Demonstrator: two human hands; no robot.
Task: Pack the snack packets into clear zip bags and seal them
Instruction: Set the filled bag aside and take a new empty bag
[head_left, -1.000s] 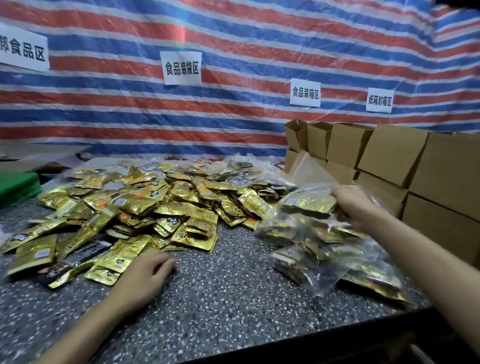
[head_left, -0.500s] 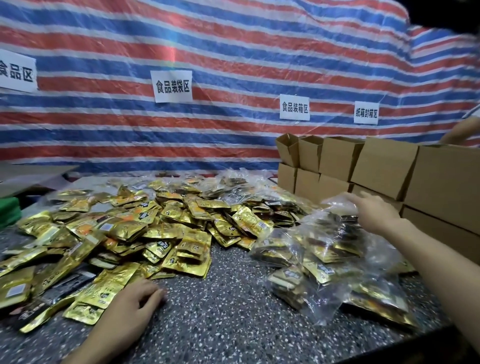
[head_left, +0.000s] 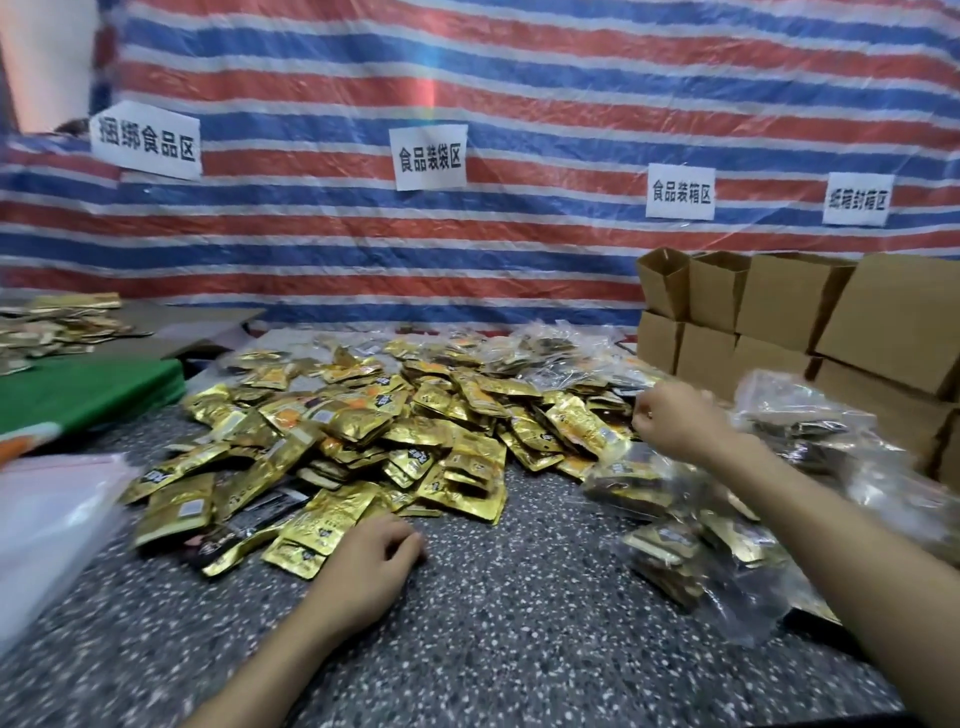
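Observation:
A big heap of gold foil snack packets (head_left: 395, 431) covers the middle of the speckled table (head_left: 519, 623). Several clear zip bags filled with packets (head_left: 691, 540) lie piled at the right, one more filled bag (head_left: 800, 421) resting on top near the boxes. My left hand (head_left: 371, 564) rests on the table at the near edge of the heap, fingers loosely curled, touching a gold packet (head_left: 298, 551). Over the heap's right edge, my right hand (head_left: 672, 415) hovers just left of the filled bags with its fingers loosely curled and nothing in it.
A blurred stack of empty clear bags (head_left: 47, 525) lies at the near left. A green board (head_left: 83, 389) sits behind it, with more packets (head_left: 47, 327) further left. Open cardboard boxes (head_left: 789, 312) are stacked at the back right. A striped tarp (head_left: 519, 104) with paper signs closes the back.
My right hand has let go of the filled bag on the right pile and moved left toward the heap. My left hand stays by the near packets. The view has swung left.

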